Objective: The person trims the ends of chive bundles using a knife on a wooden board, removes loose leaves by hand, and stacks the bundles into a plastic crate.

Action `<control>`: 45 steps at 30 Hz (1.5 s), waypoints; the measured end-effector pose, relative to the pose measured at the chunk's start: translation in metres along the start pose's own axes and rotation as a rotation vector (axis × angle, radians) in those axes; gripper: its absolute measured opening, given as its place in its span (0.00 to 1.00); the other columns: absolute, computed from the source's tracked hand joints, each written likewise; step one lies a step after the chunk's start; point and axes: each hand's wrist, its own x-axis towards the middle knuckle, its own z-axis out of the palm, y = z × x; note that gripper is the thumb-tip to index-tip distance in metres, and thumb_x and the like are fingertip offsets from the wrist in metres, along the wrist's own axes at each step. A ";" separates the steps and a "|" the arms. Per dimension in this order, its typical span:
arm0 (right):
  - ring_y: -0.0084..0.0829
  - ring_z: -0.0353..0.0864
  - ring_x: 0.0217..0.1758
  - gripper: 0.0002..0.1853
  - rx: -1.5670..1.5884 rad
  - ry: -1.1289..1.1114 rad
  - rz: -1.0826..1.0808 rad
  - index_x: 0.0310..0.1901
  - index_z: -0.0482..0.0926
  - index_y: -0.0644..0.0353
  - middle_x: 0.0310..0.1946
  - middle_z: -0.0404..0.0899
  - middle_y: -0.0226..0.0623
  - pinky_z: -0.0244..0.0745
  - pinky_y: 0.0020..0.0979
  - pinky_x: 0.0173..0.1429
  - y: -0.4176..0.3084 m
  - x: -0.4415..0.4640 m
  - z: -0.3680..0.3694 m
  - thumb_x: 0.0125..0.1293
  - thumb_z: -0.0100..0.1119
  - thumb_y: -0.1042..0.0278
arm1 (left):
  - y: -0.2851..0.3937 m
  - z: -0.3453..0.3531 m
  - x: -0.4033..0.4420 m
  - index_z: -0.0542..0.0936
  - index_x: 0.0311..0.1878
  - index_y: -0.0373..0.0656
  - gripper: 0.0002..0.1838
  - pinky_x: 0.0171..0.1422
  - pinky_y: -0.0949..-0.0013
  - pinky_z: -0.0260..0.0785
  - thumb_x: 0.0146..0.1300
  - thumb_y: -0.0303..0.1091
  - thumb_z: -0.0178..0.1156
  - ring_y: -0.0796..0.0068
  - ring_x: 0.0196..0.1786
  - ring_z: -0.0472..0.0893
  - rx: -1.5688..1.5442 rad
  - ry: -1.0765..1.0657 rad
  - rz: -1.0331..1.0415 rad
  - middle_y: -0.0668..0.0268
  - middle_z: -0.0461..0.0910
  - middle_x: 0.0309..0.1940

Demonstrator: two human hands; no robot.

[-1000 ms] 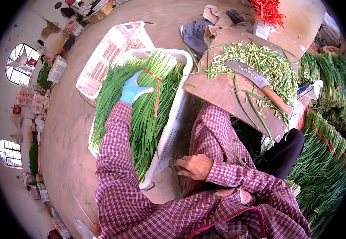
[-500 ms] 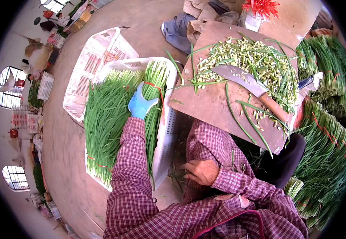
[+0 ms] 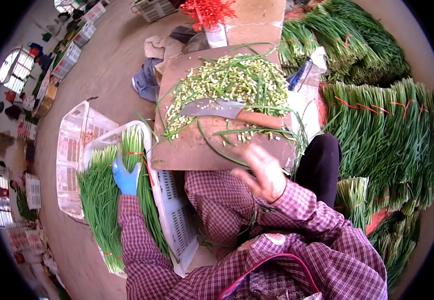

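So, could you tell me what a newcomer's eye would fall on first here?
Probably the big knife, lying by chopped stalks on the board. Next, the bright red bunch beyond it, and the blue-gloved left hand on the greens in the crate.

The left arm (image 3: 144,240) reaches forward, nearly straight, its plaid sleeve (image 3: 129,215) down to the wrist; the left hand (image 3: 126,175), in a blue glove, is low with its back up, thumb and fingers spread in a wide V; the right arm (image 3: 322,215) is bent across the front of the body; the right hand (image 3: 262,172) – bare, raised and blurred – is open, fingers pointing forward, thumb apart.
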 end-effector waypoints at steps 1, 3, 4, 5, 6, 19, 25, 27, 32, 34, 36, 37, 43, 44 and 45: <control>0.48 0.77 0.52 0.24 -0.106 0.160 0.061 0.58 0.72 0.62 0.46 0.75 0.48 0.74 0.40 0.53 0.008 0.001 -0.024 0.63 0.61 0.63 | 0.021 -0.011 -0.010 0.66 0.68 0.42 0.38 0.68 0.55 0.64 0.55 0.40 0.69 0.51 0.63 0.71 -0.102 0.131 0.062 0.49 0.69 0.61; 0.48 0.75 0.55 0.26 -0.276 0.385 0.186 0.62 0.69 0.63 0.50 0.75 0.49 0.72 0.40 0.57 0.046 -0.006 -0.053 0.64 0.61 0.63 | 0.073 -0.035 -0.035 0.69 0.66 0.39 0.30 0.65 0.57 0.67 0.61 0.34 0.65 0.57 0.61 0.74 -0.486 0.140 -0.059 0.52 0.71 0.60; 0.48 0.76 0.56 0.28 -0.287 0.430 0.279 0.63 0.67 0.63 0.52 0.76 0.50 0.71 0.40 0.58 0.068 -0.011 -0.060 0.65 0.59 0.60 | 0.085 -0.029 -0.053 0.69 0.64 0.38 0.28 0.62 0.58 0.69 0.63 0.35 0.64 0.60 0.57 0.76 -0.732 0.118 -0.142 0.54 0.74 0.57; 0.49 0.76 0.56 0.29 -0.293 0.473 0.368 0.65 0.66 0.64 0.54 0.76 0.51 0.71 0.41 0.59 0.091 -0.015 -0.061 0.67 0.58 0.57 | 0.093 -0.022 -0.071 0.70 0.63 0.37 0.26 0.59 0.60 0.72 0.65 0.36 0.63 0.63 0.54 0.78 -0.974 0.094 -0.229 0.55 0.76 0.55; 0.51 0.76 0.57 0.33 -0.142 0.367 0.547 0.66 0.64 0.65 0.55 0.76 0.54 0.70 0.41 0.61 0.112 -0.018 -0.062 0.68 0.56 0.50 | 0.098 -0.012 -0.085 0.71 0.62 0.37 0.24 0.56 0.60 0.74 0.67 0.38 0.61 0.63 0.50 0.80 -1.082 0.031 -0.404 0.56 0.78 0.52; 0.44 0.80 0.43 0.30 0.260 0.267 0.730 0.42 0.76 0.72 0.38 0.80 0.56 0.72 0.40 0.51 0.186 0.010 -0.031 0.64 0.57 0.43 | 0.155 0.091 -0.055 0.73 0.63 0.44 0.27 0.70 0.47 0.63 0.62 0.43 0.63 0.57 0.67 0.71 -2.140 -0.316 -0.911 0.62 0.76 0.62; 0.49 0.81 0.50 0.33 0.167 0.125 0.603 0.43 0.79 0.72 0.42 0.81 0.58 0.72 0.43 0.54 0.241 0.059 -0.069 0.61 0.58 0.40 | 0.201 0.098 -0.073 0.71 0.66 0.41 0.27 0.71 0.47 0.62 0.65 0.39 0.60 0.55 0.66 0.71 -2.226 -0.139 -0.941 0.55 0.71 0.66; 0.49 0.81 0.49 0.33 0.184 0.103 0.610 0.42 0.79 0.72 0.41 0.81 0.59 0.72 0.43 0.54 0.256 0.058 -0.071 0.61 0.59 0.39 | 0.242 0.077 -0.076 0.70 0.66 0.42 0.24 0.70 0.51 0.65 0.68 0.34 0.56 0.54 0.68 0.69 -2.010 0.059 -0.978 0.49 0.67 0.68; 0.42 0.81 0.42 0.28 0.235 0.189 0.626 0.42 0.79 0.69 0.35 0.81 0.51 0.73 0.40 0.49 0.249 0.014 -0.080 0.63 0.59 0.43 | 0.208 0.110 -0.085 0.67 0.68 0.39 0.30 0.75 0.48 0.57 0.66 0.43 0.58 0.54 0.70 0.66 -2.033 -0.081 -0.791 0.54 0.65 0.70; 0.37 0.81 0.40 0.26 0.243 0.215 0.645 0.42 0.79 0.68 0.34 0.81 0.48 0.73 0.38 0.47 0.245 0.007 -0.090 0.64 0.60 0.46 | 0.187 0.136 -0.081 0.66 0.68 0.38 0.33 0.75 0.50 0.57 0.64 0.44 0.61 0.55 0.71 0.65 -1.938 -0.128 -0.558 0.55 0.66 0.69; 0.39 0.81 0.40 0.26 0.145 0.231 0.648 0.41 0.79 0.69 0.34 0.81 0.49 0.72 0.40 0.47 0.247 0.000 -0.088 0.64 0.60 0.47 | 0.219 0.108 -0.069 0.66 0.68 0.37 0.34 0.75 0.51 0.57 0.64 0.43 0.62 0.57 0.71 0.65 -2.046 -0.171 -0.769 0.56 0.67 0.69; 0.41 0.81 0.41 0.27 0.212 0.350 0.549 0.39 0.78 0.70 0.34 0.80 0.51 0.72 0.41 0.47 0.269 -0.003 -0.077 0.65 0.59 0.45 | 0.243 0.087 -0.065 0.66 0.68 0.36 0.34 0.76 0.51 0.57 0.63 0.43 0.62 0.58 0.71 0.65 -2.065 -0.118 -0.925 0.56 0.67 0.69; 0.56 0.80 0.49 0.36 0.120 0.140 0.678 0.41 0.78 0.70 0.41 0.81 0.58 0.72 0.46 0.53 0.259 0.001 -0.097 0.67 0.49 0.33 | 0.255 0.089 -0.053 0.68 0.66 0.36 0.37 0.72 0.53 0.62 0.58 0.47 0.67 0.56 0.67 0.70 -1.962 -0.109 -0.752 0.52 0.71 0.64; 0.55 0.80 0.49 0.37 0.108 0.068 0.607 0.44 0.78 0.68 0.42 0.81 0.57 0.72 0.46 0.54 0.259 -0.004 -0.106 0.66 0.47 0.31 | 0.255 0.084 -0.053 0.69 0.65 0.36 0.37 0.71 0.53 0.62 0.57 0.47 0.67 0.56 0.67 0.70 -1.959 -0.102 -0.761 0.53 0.72 0.64; 0.54 0.81 0.49 0.39 0.093 -0.004 0.535 0.48 0.79 0.66 0.43 0.82 0.56 0.73 0.46 0.54 0.261 -0.013 -0.119 0.65 0.45 0.29 | 0.256 0.078 -0.055 0.69 0.65 0.37 0.37 0.71 0.53 0.62 0.57 0.46 0.68 0.56 0.67 0.70 -1.958 -0.098 -0.775 0.53 0.72 0.64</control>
